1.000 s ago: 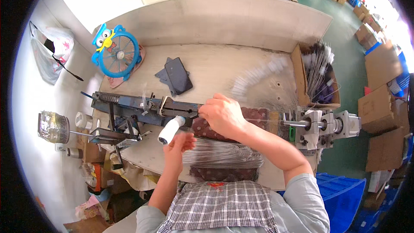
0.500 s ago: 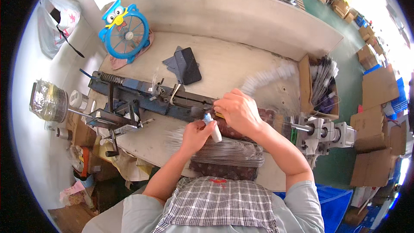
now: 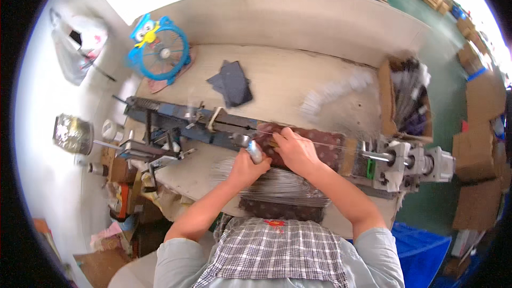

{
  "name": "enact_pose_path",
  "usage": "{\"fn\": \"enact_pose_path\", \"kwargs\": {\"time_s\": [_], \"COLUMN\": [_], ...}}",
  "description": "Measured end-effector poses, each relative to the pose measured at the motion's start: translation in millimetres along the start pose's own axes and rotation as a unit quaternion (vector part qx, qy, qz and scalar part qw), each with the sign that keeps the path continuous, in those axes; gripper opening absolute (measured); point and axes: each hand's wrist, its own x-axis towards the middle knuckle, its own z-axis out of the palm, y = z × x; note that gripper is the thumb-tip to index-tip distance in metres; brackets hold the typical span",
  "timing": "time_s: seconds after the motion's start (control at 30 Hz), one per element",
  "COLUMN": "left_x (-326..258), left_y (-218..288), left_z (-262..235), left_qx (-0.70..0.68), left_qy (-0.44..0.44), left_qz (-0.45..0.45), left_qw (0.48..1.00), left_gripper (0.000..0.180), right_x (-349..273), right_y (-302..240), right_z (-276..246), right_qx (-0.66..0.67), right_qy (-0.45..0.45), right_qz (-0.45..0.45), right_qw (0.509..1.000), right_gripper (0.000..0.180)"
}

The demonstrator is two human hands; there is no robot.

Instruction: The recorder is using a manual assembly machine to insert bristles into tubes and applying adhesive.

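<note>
Nearest is the checked apron (image 3: 274,250), with a bundle of thin wires (image 3: 282,188) lying on the bench just beyond it. Over the bundle, the left hand (image 3: 248,170) has its fingers wrapped around a pale cylinder (image 3: 254,151). Beside it, the right hand (image 3: 293,152) bends its fingers together above a dark spotted cloth (image 3: 330,156); blur and overlap leave me unable to tell whether they grasp anything. A thin wire (image 3: 330,144) runs between the long dark fixture (image 3: 213,136) and the steel shaft (image 3: 376,156) on the right. Farther off lie a dark flat slab (image 3: 237,88), a blue fan (image 3: 166,53) and a cardboard box (image 3: 385,96).
</note>
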Motion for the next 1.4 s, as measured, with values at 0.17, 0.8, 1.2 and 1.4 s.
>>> {"fn": "enact_pose_path", "kwargs": {"time_s": [0.17,0.8,1.2,1.4], "left_x": [-17,-33,-4,-2], "left_y": [-23,-99,63,69], "left_z": [-48,-97,51,66], "left_qx": [-0.363,-0.592,-0.482,-0.471], "left_qy": [0.125,0.290,-0.065,-0.078], "left_qz": [-0.087,-0.149,-0.009,0.012], "left_qw": [0.919,0.737,0.874,0.878], "left_gripper": [0.038,0.011,0.016,0.015], "right_x": [-13,-13,-21,-29], "right_y": [8,-33,6,11], "right_z": [-24,-92,-107,-116], "right_qx": [0.002,0.047,0.138,0.107], "right_qy": [-0.035,-0.040,0.048,0.053], "right_qz": [-0.033,-0.057,0.102,0.070], "right_qw": [0.999,0.996,0.984,0.990], "right_gripper": [0.022,0.030,0.017,0.017]}}
